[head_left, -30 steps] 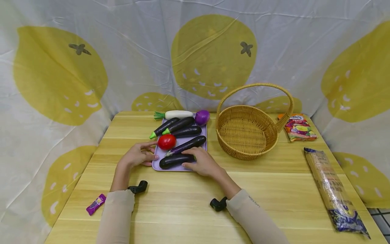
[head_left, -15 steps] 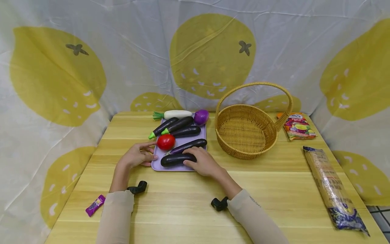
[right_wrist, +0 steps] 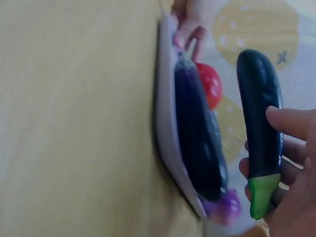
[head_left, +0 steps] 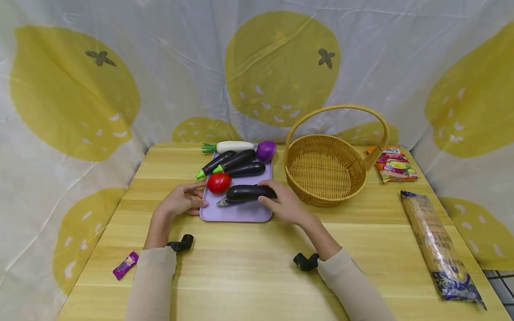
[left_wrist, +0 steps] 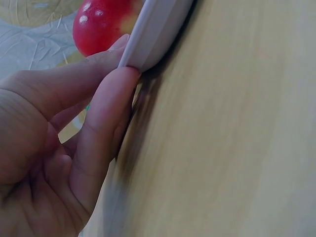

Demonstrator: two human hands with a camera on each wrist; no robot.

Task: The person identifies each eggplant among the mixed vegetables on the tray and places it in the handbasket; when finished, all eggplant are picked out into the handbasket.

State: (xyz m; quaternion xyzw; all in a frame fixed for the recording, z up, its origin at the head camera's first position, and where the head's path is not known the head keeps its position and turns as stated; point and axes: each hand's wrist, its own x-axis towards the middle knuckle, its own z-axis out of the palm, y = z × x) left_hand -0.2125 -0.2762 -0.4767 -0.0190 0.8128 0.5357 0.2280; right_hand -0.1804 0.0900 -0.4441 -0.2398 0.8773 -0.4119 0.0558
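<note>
**Right hand lifts an eggplant off the purple tray**

The right hand [head_left: 287,206] grasps a dark eggplant [head_left: 250,192] at its green stem end, fingers curled around it, and holds it just above the near half of the purple tray [head_left: 237,213]. In the right wrist view the eggplant [right_wrist: 259,133] hangs clear of the tray, its stem end tucked against the palm, so part of the grip is hidden. Under it on the tray lies a second eggplant [head_left: 225,202]; in the head view only its tip shows, the rest is covered by the lifted one.

The left hand [head_left: 180,203] pinches the tray's left edge: the left wrist view shows the thumb on top of the rim and a finger [left_wrist: 106,111] beneath it. A red tomato [head_left: 218,183] sits on the tray just beside that hand.

At the tray's far end lie three more eggplants [head_left: 234,161], a white radish [head_left: 233,146] and a purple onion [head_left: 266,150]. A wicker basket [head_left: 321,194] stands on the bench [head_left: 249,276] just right of the tray. Further right of the tray lie a snack packet [head_left: 393,164] and a long noodle pack [head_left: 439,247], their print too small to read.
</note>
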